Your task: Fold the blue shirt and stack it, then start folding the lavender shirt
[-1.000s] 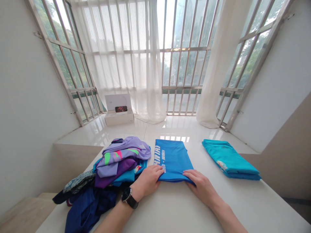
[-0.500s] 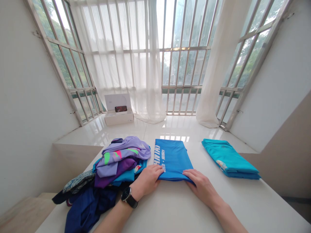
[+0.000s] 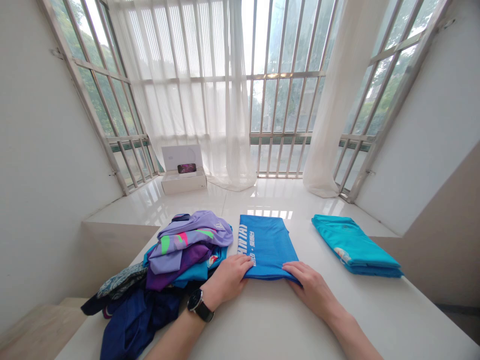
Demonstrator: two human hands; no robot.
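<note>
Decent gap on the counter (image 3: 317,260) between blue garment (image 3: 272,247) and teal stack (image 3: 362,249); messy clothes pile (image 3: 187,250) crowds the left

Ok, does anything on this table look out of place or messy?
Nothing looks spilled or damaged. Only the clothes heap on the left stands out: it's crumpled, and a dark garment seems to poke past the left edge of the table, while the blue garment and turquoise stack lie folded.

Blue cloth (image 3: 273,250) looks matt on a smooth surface (image 3: 285,322), the window ledge (image 3: 270,196) glossy, the curtains (image 3: 221,110) sheer fabric, the bars (image 3: 281,134) metal.
</note>
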